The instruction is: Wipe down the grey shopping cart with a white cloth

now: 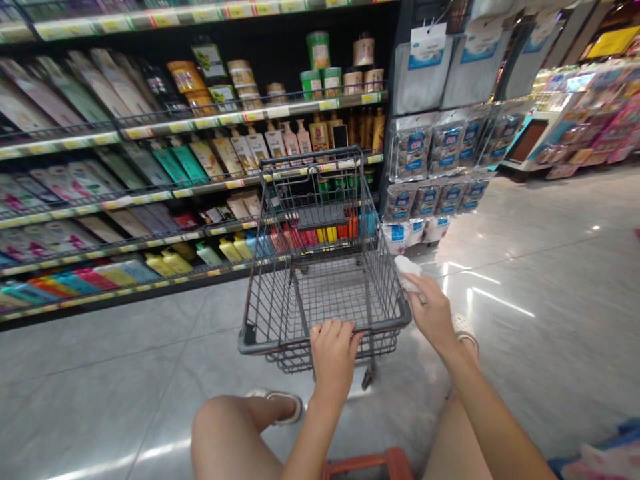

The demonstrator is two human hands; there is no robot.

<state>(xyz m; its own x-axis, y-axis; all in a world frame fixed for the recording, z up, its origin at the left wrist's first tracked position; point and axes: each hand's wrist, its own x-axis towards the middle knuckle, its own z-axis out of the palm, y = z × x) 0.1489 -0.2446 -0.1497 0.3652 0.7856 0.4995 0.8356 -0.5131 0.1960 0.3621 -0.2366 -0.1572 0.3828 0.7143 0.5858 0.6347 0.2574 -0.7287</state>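
A dark grey wire shopping cart (327, 287) stands in front of me, its basket bare inside. My left hand (333, 353) is closed over the cart's near rim, fingers wrapped on top of the bar. At the cart's right side, my right hand (431, 310) grips a crumpled white cloth (409, 272). The cloth is at the right rim, close to the front corner; whether it presses on the bar I cannot tell.
Shelves of bottles and jars (200, 160) stand behind the cart and to the left. Packaged goods (435, 147) hang at the shelf end. A red bar-like object (370, 463) is between my legs. Grey tiled floor (550, 300) extends right.
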